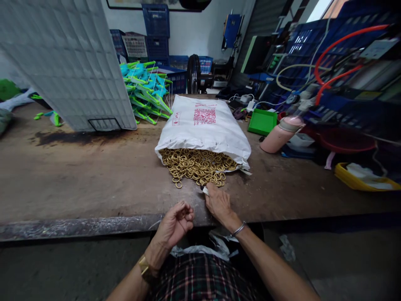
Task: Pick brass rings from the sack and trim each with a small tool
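A white woven sack (188, 125) with red print lies on the table, its mouth facing me. Many brass-coloured rings (196, 165) spill out of it onto the wood. My right hand (219, 205) is at the near edge of the ring pile, fingers closed and pointing away from me. A small white piece with a dark tip (204, 190) shows at its fingertips; its kind is unclear. My left hand (177, 223) is palm up over the table's front edge, fingers curled in. What lies inside those fingers, if anything, I cannot make out.
A tall pale ribbed panel (78, 71) stands at left, before a pile of green and blue plastic pieces (147, 90). To the right are a green tray (262, 121), a pink bottle (278, 136) and a yellow tray (363, 179). A fan (194, 74) stands behind.
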Tool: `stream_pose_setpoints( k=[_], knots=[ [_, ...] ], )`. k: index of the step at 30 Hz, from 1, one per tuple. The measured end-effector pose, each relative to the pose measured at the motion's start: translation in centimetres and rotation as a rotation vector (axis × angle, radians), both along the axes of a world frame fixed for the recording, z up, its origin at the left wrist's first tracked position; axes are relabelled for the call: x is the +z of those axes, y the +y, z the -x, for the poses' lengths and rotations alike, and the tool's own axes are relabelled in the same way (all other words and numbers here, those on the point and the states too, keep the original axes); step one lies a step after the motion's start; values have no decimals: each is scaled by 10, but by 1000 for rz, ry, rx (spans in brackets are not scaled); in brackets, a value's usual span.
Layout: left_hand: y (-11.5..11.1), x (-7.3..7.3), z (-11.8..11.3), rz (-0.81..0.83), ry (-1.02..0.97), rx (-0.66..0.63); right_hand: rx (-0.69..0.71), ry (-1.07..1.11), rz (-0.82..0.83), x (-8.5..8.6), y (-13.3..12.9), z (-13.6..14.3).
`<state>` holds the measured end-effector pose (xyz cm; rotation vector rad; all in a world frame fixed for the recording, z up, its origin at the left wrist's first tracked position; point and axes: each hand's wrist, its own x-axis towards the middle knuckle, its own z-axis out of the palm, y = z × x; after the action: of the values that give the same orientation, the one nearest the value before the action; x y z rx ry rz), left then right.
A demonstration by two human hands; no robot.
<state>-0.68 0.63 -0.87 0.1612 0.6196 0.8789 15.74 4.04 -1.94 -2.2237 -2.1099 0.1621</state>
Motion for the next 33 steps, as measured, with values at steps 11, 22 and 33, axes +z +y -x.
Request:
stream_pose_setpoints(
  k=[11,22,33],
  knots=[
    [0,-5,-3,68,17,4,-8,63,-62,5,9,6],
    [2,1,-5,-81,149,-50,-4,2,-18,9,7,-2],
    [8,1,-8,-120,229,-63,36,-61,-6,11,1,-3]
  ],
)
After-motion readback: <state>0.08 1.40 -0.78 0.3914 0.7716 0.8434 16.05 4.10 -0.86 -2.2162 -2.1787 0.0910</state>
